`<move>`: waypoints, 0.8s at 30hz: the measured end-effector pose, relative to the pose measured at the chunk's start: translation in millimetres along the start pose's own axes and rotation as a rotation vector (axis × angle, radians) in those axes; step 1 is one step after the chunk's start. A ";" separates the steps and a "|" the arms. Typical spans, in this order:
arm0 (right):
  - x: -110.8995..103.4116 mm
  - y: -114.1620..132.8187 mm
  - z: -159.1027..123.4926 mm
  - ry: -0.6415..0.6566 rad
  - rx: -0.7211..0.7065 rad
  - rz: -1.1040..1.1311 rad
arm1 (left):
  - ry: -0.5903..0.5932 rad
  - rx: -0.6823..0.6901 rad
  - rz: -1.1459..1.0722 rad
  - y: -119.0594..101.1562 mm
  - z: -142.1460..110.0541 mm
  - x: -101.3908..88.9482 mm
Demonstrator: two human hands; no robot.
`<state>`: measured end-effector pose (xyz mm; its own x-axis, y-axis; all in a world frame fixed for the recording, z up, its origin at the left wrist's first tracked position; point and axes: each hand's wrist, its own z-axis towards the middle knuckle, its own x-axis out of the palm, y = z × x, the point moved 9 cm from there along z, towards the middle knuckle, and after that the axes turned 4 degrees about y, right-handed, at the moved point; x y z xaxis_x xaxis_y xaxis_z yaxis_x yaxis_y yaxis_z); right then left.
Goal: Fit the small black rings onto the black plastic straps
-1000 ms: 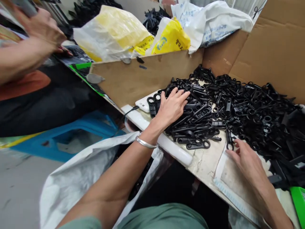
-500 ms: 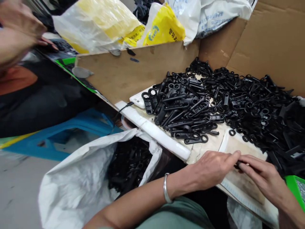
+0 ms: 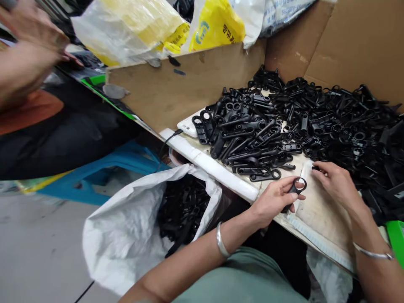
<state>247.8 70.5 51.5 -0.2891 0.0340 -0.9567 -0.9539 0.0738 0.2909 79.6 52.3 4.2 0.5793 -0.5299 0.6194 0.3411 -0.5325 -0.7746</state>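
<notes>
- By the edge of the worn mat (image 3: 328,219), the left hand (image 3: 274,198) pinches a black ring-ended part (image 3: 294,189).
- The right hand (image 3: 339,181) has its fingertips closed on a small dark bit (image 3: 315,168); I cannot tell what.
- Past them sits the black pile (image 3: 331,122).
- If the left grip slips, the ring-ended part could drop, maybe toward the white bag (image 3: 120,235).

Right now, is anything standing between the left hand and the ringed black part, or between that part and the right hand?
Nothing visible does. The left hand holds the ringed black part directly in its fingers, and between its ring and the right hand only the flat, pale mat shows beneath.
</notes>
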 end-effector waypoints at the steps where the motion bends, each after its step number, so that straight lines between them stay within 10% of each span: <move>1: 1.2 -3.9 -9.6 0.060 0.016 0.134 | 0.002 0.001 -0.005 0.4 0.4 -0.7; 5: 22.2 -8.8 -55.9 0.332 0.101 0.579 | 0.010 -0.017 -0.017 4.7 3.2 -0.5; 8: 27.8 -16.7 -70.5 0.284 0.139 0.619 | 0.017 -0.033 -0.024 9.1 5.0 2.4; 15: 6.4 -21.7 -62.1 -0.034 -0.028 0.166 | -0.007 -0.039 -0.038 13.4 2.7 3.6; 24: 19.6 2.3 -62.7 0.023 -0.164 -0.239 | -0.033 -0.024 -0.054 15.8 6.2 0.1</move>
<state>234.9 8.9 32.7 -0.0548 0.0120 -0.9984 -0.9949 -0.0851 0.0536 89.6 47.9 -8.7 0.5850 -0.4780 0.6552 0.3552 -0.5753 -0.7368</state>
